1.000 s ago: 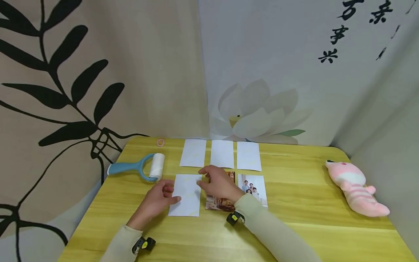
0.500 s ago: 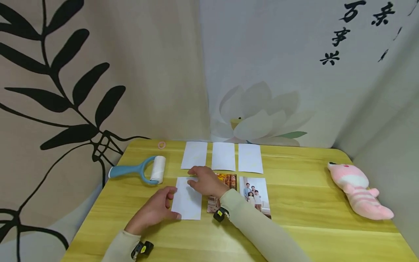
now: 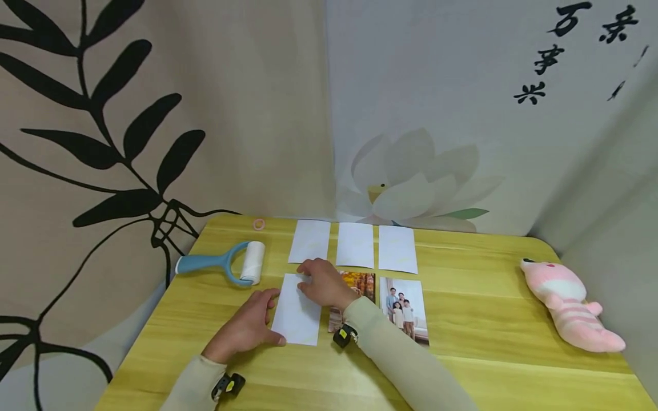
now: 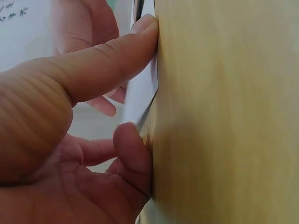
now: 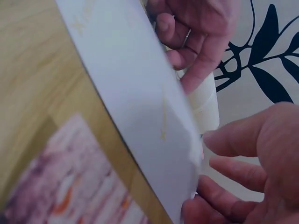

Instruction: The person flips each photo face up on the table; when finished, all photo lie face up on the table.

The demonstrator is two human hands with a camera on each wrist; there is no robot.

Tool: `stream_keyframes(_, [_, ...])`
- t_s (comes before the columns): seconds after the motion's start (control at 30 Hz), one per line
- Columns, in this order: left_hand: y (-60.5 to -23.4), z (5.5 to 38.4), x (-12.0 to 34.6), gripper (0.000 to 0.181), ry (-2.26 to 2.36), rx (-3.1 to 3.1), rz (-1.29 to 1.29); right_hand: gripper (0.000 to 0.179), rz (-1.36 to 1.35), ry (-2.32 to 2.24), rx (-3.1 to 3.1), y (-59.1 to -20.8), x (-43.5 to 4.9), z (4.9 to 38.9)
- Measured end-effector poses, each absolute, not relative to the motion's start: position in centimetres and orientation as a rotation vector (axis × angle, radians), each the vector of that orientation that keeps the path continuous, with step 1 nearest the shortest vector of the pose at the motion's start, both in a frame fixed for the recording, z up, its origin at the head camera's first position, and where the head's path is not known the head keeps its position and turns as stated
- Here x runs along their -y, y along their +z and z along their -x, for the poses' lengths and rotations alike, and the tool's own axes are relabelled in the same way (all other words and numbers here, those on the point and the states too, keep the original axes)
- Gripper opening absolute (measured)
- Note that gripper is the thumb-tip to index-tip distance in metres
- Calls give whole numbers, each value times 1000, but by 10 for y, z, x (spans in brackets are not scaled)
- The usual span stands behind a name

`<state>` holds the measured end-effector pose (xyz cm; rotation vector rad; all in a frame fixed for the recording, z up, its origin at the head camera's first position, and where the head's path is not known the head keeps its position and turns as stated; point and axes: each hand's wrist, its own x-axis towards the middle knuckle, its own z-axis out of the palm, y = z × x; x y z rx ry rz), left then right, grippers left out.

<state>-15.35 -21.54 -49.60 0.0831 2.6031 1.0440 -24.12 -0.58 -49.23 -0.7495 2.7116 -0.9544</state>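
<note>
A white card (image 3: 296,314) with faint yellow lettering lies on the wooden table, left in the front row. My left hand (image 3: 244,325) is at its left side, thumb touching the near left corner and fingers along the left edge. In the left wrist view the thumb (image 4: 117,58) lies against the card's edge. My right hand (image 3: 326,283) reaches over the card's far end, fingertips at its far edge. In the right wrist view a right fingertip (image 5: 191,212) touches the card's end. An autumn photo (image 3: 360,281), partly hidden by my right arm, and a family photo (image 3: 403,311) lie to the right.
Three more white cards (image 3: 354,245) form a row behind. A blue-handled lint roller (image 3: 205,262) and a small pink ring (image 3: 259,224) lie at the left. A pink plush toy (image 3: 570,305) rests at the right. Patterned curtains (image 3: 411,85) hang behind the table.
My right hand has moved left, from near the card's right edge and the autumn photo to the card's far end. My left thumb has shifted down to the card's near corner.
</note>
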Motion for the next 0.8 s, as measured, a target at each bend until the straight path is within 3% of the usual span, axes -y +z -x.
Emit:
stream_keyframes(0.13, [-495,152,216,104,1071,-2613,-74,31,710,-990,-2734,-495,5,243])
stream_keyframes(0.37, [-494,154,216,51,1211,-2591,-1,27,714,-1006,-2743,-498,0,245])
stream_keyframes(0.53, [-496,157,215,28,1271,-2571,-16,25,727,-1040,-2732,-497,0,245])
stream_keyframes(0.67, [-496,158,216,23,1337,-2571,-33,30,729,-1095,-2720,-496,-1,242])
stream_keyframes(0.8, [-495,158,217,34,1403,-2589,4,39,727,-1176,-2733,-495,-3,238])
